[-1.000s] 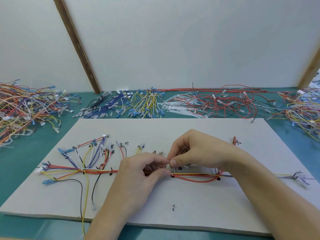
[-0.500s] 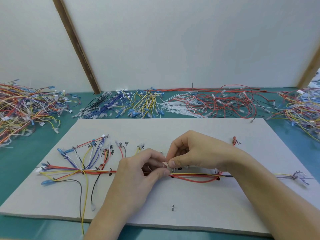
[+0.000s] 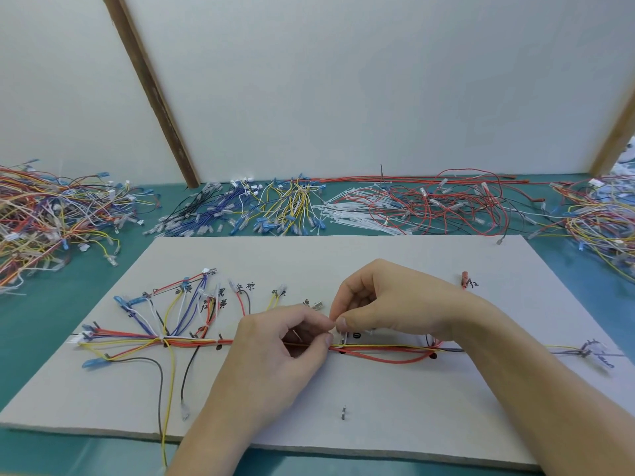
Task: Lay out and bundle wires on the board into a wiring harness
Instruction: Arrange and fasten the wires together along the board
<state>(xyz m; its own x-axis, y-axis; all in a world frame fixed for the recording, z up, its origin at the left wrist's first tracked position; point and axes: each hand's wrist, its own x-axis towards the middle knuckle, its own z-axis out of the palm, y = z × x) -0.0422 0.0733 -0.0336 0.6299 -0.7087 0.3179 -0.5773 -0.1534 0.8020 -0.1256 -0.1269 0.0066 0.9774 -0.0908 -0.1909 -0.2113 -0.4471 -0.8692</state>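
Several loose wire piles (image 3: 436, 207) behind board (image 3: 395, 420), hands (image 3: 330, 324) covering harness (image 3: 385, 352)

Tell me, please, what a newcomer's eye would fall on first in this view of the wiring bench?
First, the two bare hands meeting mid-board: the left hand and right hand pinch a thin white cable tie at the long red-and-yellow wire bundle running across the pale grey board. Next, the fan of coloured wire branches at the board's left, and the tangled piles of loose wires along the teal table behind.
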